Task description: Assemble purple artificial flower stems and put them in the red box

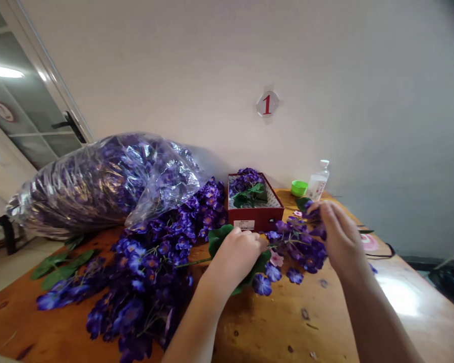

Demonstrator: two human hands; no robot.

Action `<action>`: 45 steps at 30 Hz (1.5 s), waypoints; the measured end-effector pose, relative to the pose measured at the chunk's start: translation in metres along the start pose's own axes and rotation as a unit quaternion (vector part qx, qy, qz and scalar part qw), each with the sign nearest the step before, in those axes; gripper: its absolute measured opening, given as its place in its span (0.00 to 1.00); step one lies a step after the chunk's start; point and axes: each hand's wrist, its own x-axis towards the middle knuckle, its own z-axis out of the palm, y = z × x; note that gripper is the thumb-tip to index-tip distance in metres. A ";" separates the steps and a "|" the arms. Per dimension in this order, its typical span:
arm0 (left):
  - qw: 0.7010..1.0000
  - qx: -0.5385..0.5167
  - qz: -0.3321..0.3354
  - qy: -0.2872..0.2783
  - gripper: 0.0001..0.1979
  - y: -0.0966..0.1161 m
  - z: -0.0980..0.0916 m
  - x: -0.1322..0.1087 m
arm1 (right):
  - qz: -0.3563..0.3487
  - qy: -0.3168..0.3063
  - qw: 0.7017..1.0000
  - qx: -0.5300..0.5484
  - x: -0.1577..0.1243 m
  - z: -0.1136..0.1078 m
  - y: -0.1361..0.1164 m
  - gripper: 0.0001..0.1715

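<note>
My left hand (236,254) is closed around the stem of a purple flower spray (300,247), beside its green leaves. At the far end of that spray, my right hand (335,229) has its fingers closed on purple blossoms, partly hidden behind the hand. The spray lies low over the wooden table between both hands. Several loose blue-purple flowers and a pink one (276,258) show just below it. To the left of my left hand spreads a large heap of purple flowers (144,272).
A clear plastic bag (106,184) full of purple flowers lies at the back left. A red box (255,219) with flowers inside stands behind my hands. Near the wall are a green cup (298,188) and a bottle (318,182). The wooden table (280,327) has its edge at right.
</note>
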 end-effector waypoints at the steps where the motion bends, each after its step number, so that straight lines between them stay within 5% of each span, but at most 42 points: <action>1: 1.000 -0.011 0.007 0.007 0.09 0.000 -0.001 0.000 | -0.017 -0.035 0.999 -0.017 -0.003 0.004 -0.004 0.19; 12: 0.994 -0.103 0.020 0.035 0.06 -0.003 -0.014 -0.005 | -0.023 -0.165 0.986 0.014 -0.007 0.007 -0.015 0.17; 28: 0.994 -0.086 0.030 0.058 0.09 -0.010 -0.015 -0.009 | 0.006 -0.135 0.991 0.023 -0.006 0.000 -0.017 0.21; 39: 0.995 -0.082 0.045 0.042 0.09 -0.012 -0.014 -0.009 | -0.007 -0.158 0.987 0.019 -0.005 0.001 -0.019 0.21; 45: 0.997 -0.050 0.038 0.051 0.08 -0.013 -0.014 -0.009 | -0.035 -0.224 0.972 -0.059 -0.005 -0.006 -0.007 0.18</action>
